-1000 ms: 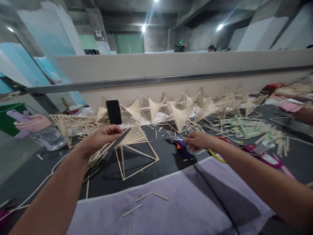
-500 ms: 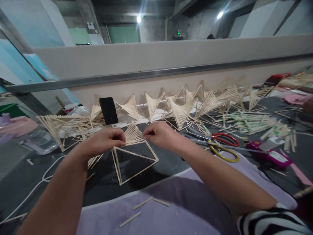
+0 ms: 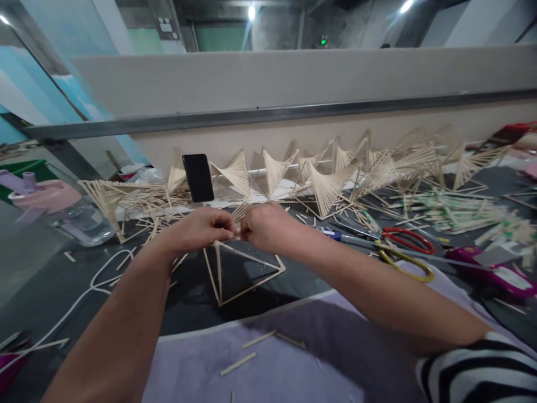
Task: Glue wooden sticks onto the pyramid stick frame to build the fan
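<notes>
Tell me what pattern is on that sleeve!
Black and white stripes on the sleeve, best seen in the head view.

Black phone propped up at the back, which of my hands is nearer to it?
Left. Your left hand is in front of the black phone, just below it in the picture; your right hand is farther off to its right.

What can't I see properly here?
In the head view:
Anything pinched by the left hand and right hand: mostly hidden by their curled grip.
Far side of the stick frame: partly behind both hands.
Blue object: partly behind the right forearm, too small to name.
Purple thing: cut off by the picture's left edge.
</notes>
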The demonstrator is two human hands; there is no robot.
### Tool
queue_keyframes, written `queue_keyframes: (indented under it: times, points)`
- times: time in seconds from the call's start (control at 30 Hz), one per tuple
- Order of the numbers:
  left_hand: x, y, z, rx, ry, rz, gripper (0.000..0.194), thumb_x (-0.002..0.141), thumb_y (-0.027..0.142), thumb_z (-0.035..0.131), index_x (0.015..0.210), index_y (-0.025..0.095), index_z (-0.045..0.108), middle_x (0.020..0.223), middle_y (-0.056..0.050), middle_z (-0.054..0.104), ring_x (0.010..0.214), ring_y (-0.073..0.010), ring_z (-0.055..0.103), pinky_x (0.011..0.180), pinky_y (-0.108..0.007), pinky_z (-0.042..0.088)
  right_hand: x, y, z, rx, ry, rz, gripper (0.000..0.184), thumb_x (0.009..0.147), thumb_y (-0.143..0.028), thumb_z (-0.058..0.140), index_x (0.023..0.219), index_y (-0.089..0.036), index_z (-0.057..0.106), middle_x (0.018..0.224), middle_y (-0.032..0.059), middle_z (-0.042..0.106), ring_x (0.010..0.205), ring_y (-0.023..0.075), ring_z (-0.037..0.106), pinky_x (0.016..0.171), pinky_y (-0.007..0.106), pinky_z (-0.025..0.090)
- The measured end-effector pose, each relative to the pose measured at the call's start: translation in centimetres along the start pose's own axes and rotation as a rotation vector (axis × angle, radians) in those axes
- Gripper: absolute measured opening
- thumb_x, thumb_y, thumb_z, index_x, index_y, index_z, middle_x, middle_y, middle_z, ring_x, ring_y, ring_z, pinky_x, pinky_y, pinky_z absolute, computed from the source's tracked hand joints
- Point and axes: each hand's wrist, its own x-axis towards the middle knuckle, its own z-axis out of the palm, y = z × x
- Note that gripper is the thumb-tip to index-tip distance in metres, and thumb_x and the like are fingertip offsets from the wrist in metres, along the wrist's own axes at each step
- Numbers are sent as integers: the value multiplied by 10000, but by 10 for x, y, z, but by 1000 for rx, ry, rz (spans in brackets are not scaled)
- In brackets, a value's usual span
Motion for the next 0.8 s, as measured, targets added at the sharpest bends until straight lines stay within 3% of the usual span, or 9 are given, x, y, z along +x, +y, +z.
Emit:
queue_keyframes:
  times: [0.2,0.5,0.8]
  points:
    - [-25,-12,-33,141,217,24,191,733,331,563,793,162,629,750,-17,619,717,-148,543,634,-241,398,-16,10,10,-8,6,56,170,769,-231,536,760,-208,704,805,46,669,780,173,563,645,287,297]
    - [-31,-36,-40,206,36,-31,184,700,278,532,785,158,642,727,-6,623,679,-134,536,605,-236,365,-21,6,21,-61,74,78,155,777,-236,549,702,-206,682,773,25,647,785,157,560,659,293,242]
    - [-27,-27,-32,269,-70,-42,170,705,280,532,730,143,630,693,-14,605,651,-133,523,585,-236,354,-22,7,21,-125,25,80,189,800,-226,515,720,-201,684,783,38,644,801,163,558,674,290,252]
